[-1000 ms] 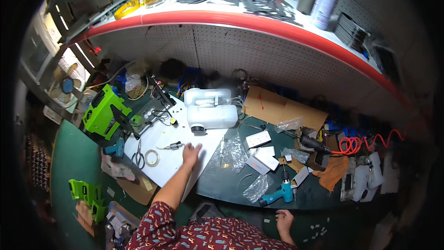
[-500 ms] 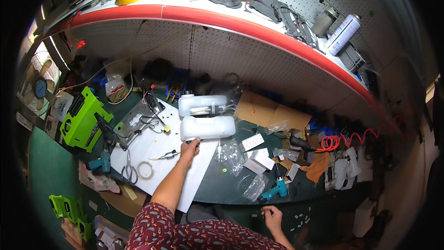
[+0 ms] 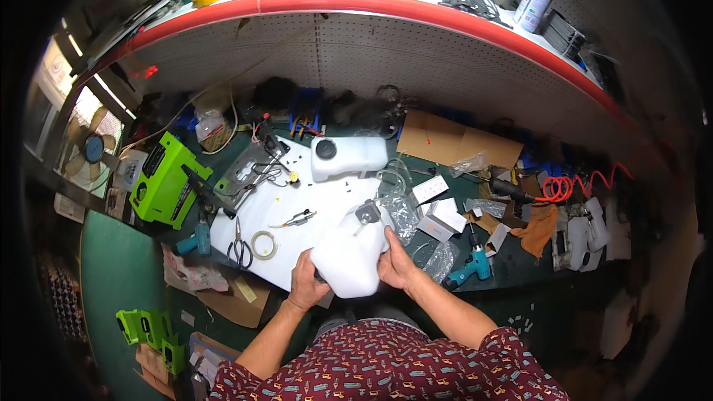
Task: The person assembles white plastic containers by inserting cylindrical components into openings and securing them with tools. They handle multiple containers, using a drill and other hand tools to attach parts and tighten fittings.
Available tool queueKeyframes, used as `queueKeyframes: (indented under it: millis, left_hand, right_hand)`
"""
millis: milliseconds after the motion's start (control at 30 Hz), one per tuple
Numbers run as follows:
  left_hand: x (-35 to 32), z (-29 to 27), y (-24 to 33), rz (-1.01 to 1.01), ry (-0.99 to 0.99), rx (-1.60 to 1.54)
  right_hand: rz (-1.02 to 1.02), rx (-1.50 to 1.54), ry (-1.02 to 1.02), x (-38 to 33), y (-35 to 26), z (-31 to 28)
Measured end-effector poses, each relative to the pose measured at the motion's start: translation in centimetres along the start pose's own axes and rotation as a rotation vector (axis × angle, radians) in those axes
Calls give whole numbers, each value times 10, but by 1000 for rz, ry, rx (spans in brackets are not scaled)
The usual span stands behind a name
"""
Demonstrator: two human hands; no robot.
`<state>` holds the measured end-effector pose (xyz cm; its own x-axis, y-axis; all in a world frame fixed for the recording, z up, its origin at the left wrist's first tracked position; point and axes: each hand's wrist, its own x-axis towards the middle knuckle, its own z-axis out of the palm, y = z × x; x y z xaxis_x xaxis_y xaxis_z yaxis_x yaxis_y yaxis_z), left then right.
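Observation:
A white plastic tank (image 3: 345, 261) is held up close to my body, over the front edge of the white sheet. My left hand (image 3: 304, 282) is closed on its left side, and my right hand (image 3: 397, 258) grips the right side. A dark fitting (image 3: 367, 213) shows at the tank's far end. Behind it a second white tank (image 3: 355, 157) with a black cap rests on the sheet. Left of the held tank lie a slim metal tool (image 3: 298, 219), a roll of tape (image 3: 263, 245) and scissors (image 3: 238, 247).
A green plastic housing (image 3: 163, 182) stands at the left beside a teal drill (image 3: 197, 238). To the right are white boxes (image 3: 441, 219), clear plastic bags (image 3: 401, 215) and another teal drill (image 3: 471, 267). A red-edged shelf (image 3: 319, 3) overhangs the bench.
The nearer tank has been lifted off the sheet and brought toward my body. My right hand has come up from beside the bench to take hold of it. The view has shifted.

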<state>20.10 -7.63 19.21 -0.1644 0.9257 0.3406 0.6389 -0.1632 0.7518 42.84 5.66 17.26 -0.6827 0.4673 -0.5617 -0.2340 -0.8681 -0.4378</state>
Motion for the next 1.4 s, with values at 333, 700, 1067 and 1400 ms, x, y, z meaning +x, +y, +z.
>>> queueKeyframes:
  millis: [333, 700, 1067, 1400]
  left_hand:
    - [-52, 27, 24, 156, -120, -6]
    - [-12, 12, -24, -811, 98, -914]
    - [-46, 36, -38, -860, -105, -1112]
    - [-79, 54, -91, -1195, -72, -1288]
  right_hand:
    - [342, -41, -210, 52, 3, -30]
    - [162, -191, -394, 70, -13, -23]
    - [96, -793, -264, 80, -16, 14]
    - [168, -1140, -429, 110, -25, 53]
